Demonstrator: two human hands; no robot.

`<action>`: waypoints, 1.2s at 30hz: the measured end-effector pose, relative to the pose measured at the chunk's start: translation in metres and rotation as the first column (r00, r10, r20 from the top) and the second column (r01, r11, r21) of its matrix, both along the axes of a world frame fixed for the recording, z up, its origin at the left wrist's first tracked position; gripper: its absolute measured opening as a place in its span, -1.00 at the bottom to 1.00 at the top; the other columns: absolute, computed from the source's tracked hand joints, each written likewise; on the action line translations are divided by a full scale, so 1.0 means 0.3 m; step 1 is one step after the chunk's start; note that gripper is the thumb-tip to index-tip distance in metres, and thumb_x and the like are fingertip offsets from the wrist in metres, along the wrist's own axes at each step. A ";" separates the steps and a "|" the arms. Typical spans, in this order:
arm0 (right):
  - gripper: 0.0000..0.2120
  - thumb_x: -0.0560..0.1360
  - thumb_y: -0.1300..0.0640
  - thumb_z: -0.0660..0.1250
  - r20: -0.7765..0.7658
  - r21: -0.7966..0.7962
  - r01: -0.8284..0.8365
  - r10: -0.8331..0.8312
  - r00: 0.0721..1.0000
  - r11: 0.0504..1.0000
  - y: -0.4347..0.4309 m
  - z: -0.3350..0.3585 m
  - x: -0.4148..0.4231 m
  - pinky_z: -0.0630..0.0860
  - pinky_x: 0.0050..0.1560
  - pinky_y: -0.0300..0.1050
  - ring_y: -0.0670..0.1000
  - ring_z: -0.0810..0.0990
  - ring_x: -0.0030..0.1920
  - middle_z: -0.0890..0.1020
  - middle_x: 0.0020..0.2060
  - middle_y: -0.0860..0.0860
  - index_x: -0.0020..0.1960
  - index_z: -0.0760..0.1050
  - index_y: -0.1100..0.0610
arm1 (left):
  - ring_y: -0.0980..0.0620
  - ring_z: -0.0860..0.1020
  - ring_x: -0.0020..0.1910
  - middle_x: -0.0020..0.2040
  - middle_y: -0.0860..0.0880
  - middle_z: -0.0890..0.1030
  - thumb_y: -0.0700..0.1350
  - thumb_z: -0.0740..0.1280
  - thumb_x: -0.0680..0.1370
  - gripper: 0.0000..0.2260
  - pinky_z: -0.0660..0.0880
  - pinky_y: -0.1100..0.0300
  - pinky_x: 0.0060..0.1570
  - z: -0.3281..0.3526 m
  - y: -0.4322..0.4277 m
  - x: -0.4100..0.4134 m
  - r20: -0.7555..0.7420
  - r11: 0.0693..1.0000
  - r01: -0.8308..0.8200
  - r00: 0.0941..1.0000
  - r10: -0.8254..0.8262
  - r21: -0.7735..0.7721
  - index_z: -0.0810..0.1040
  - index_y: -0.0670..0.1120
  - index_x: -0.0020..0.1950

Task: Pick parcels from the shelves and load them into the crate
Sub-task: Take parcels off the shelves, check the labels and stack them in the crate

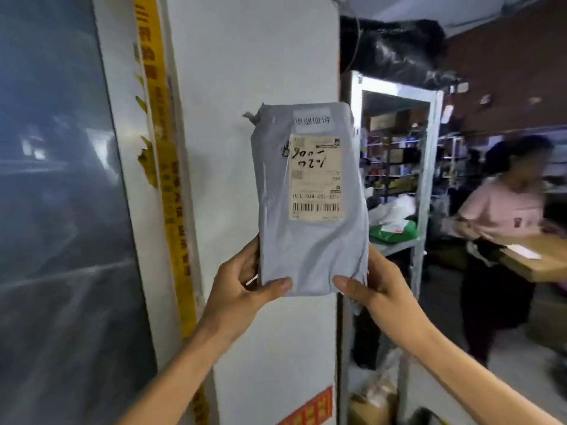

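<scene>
Plastic, grey and creased, wraps the 1 parcel (310, 246) in view, a flat mailer held upright in the air near the middle of the picture, in front of a white pillar (260, 56). 2 bare hands hold it by its bottom corners. The left hand (242, 289) pinches the lower left corner, thumb (276, 286) laid flat on the front and fingers curled round behind the edge. The right hand (372, 286) pinches the lower right corner the same way, thumb (345, 285) on the front and fingers hidden behind the parcel. The 2 thumb tips point at each other with bare plastic between them.

On the parcel's front sit 2 stickers. 1 is a beige label (316, 177) with a barcode, its print upside down to the viewer and black handwriting across it. The other is 1 small white sticker (313, 120) just above it. The mailer's top left corner ends in a twisted tail.

Left of the pillar is 1 glass pane (55, 210), with 1 torn yellow strip (162, 154) running down the frame between them. 1 red sticker (310, 409) shows low on the pillar. Right of the pillar stands 1 metal rack (429, 179); on its shelf lie 1 green packet (394, 232) and 1 white bag (397, 208). Black sheeting (395, 50) hangs above the rack. Further right, blurred, 1 person (503, 216) in a pink top stands at 1 wooden table (540, 262). The shelves of boxes behind are too blurred to count.
</scene>
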State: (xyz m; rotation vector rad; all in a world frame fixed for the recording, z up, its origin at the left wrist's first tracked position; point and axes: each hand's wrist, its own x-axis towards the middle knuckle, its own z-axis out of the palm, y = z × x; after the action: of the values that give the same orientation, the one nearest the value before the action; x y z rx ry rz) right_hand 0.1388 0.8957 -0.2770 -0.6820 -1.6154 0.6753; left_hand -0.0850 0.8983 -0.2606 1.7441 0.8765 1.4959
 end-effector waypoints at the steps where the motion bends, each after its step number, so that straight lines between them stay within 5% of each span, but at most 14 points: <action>1: -0.55 0.52 0.31 0.37 -0.004 -0.036 0.049 -0.049 0.999 0.998 -0.019 -0.028 0.051 0.53 -0.33 -0.22 -0.07 0.63 -0.26 0.68 -0.01 -0.11 0.37 0.38 0.10 | 0.22 0.61 0.10 0.12 0.19 0.66 -0.23 0.57 0.32 -0.39 0.53 0.39 -0.17 -0.031 0.027 0.052 -0.012 0.998 0.054 0.998 -0.054 -0.017 0.49 0.18 0.27; 4: -0.48 0.52 0.35 0.35 0.024 -0.135 0.212 -0.211 0.977 0.968 -0.085 -0.108 0.191 0.52 -0.25 -0.29 -0.13 0.62 -0.22 0.66 0.03 -0.11 0.42 0.34 0.08 | 0.19 0.63 0.08 0.12 0.15 0.67 -0.31 0.53 0.36 -0.38 0.49 0.42 -0.24 -0.121 0.090 0.221 -0.027 0.976 0.200 0.979 -0.203 -0.082 0.48 0.10 0.33; 7: -0.45 0.52 0.37 0.34 0.024 -0.176 0.352 -0.353 0.935 0.919 -0.141 -0.194 0.327 0.53 -0.29 -0.27 -0.13 0.64 -0.22 0.65 0.06 -0.12 0.44 0.31 0.07 | 0.17 0.62 0.10 0.12 0.15 0.67 -0.32 0.53 0.37 -0.42 0.54 0.36 -0.10 -0.222 0.146 0.397 -0.031 0.934 0.327 0.942 -0.335 -0.144 0.50 0.11 0.29; 10: -0.40 0.52 0.37 0.35 0.032 -0.222 0.476 -0.482 0.876 0.851 -0.167 -0.288 0.464 0.50 -0.32 0.18 0.39 0.47 -0.23 0.67 -0.02 -0.04 0.46 0.30 -0.01 | 0.16 0.63 0.11 0.11 0.13 0.67 -0.32 0.52 0.37 -0.45 0.57 0.30 0.01 -0.321 0.205 0.582 -0.034 0.877 0.437 0.892 -0.452 -0.201 0.51 0.12 0.24; 13: -0.42 0.51 0.38 0.35 0.065 -0.237 0.569 -0.571 0.818 0.788 -0.159 -0.388 0.601 0.45 -0.44 -0.11 0.12 0.42 -0.43 0.64 -0.20 -0.17 0.45 0.30 0.03 | 0.16 0.63 0.08 0.09 0.12 0.68 -0.35 0.51 0.38 -0.47 0.57 0.31 -0.04 -0.417 0.277 0.761 -0.023 0.819 0.522 0.840 -0.542 -0.238 0.53 0.09 0.22; 16: -0.46 0.50 0.41 0.34 0.086 -0.296 0.622 -0.628 0.773 0.725 -0.112 -0.481 0.720 0.46 -0.37 -0.33 -0.21 0.54 -0.38 0.62 -0.24 -0.27 0.42 0.32 0.13 | 0.12 0.65 0.06 0.04 0.11 0.69 -0.35 0.50 0.38 -0.54 0.56 0.30 -0.08 -0.528 0.370 0.919 -0.028 0.779 0.561 0.806 -0.591 -0.280 0.55 0.11 0.12; 19: -0.42 0.49 0.40 0.36 0.079 -0.348 0.649 -0.669 0.739 0.676 -0.039 -0.573 0.827 0.49 -0.38 -0.27 -0.22 0.58 -0.31 0.63 -0.11 -0.20 0.43 0.32 0.07 | 0.05 0.64 0.10 0.10 0.01 0.68 -0.35 0.51 0.37 -0.53 0.58 0.19 0.01 -0.634 0.481 1.056 -0.032 0.745 0.584 0.780 -0.625 -0.324 0.54 -0.02 0.20; 23: -0.44 0.47 0.37 0.40 0.068 -0.435 0.658 -0.706 0.705 0.614 0.078 -0.710 0.950 0.55 -0.15 -0.28 -0.14 0.63 -0.03 0.61 0.10 0.01 0.38 0.34 0.05 | 0.04 0.63 0.11 0.15 -0.07 0.65 -0.37 0.51 0.36 -0.46 0.57 0.20 0.02 -0.764 0.627 1.213 -0.046 0.689 0.619 0.730 -0.681 -0.378 0.49 -0.19 0.31; 36: -0.51 0.46 0.37 0.39 0.163 -0.705 0.633 -0.796 0.583 0.320 0.615 -1.392 1.115 0.47 -0.37 -0.40 -0.34 0.54 -0.34 0.56 0.05 0.02 0.30 0.32 0.09 | 0.31 0.62 -0.05 -0.08 0.26 0.67 -0.44 0.50 0.33 -0.44 0.52 0.42 -0.15 -1.461 1.195 1.477 -0.039 0.498 0.546 0.647 -0.762 -0.674 0.50 0.08 0.15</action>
State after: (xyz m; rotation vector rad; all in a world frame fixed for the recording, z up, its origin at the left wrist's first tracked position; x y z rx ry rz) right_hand 0.4733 1.0802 -0.6946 -1.7292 -0.6008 0.6249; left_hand 0.3582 1.2568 -0.6989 1.5501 0.6057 0.3111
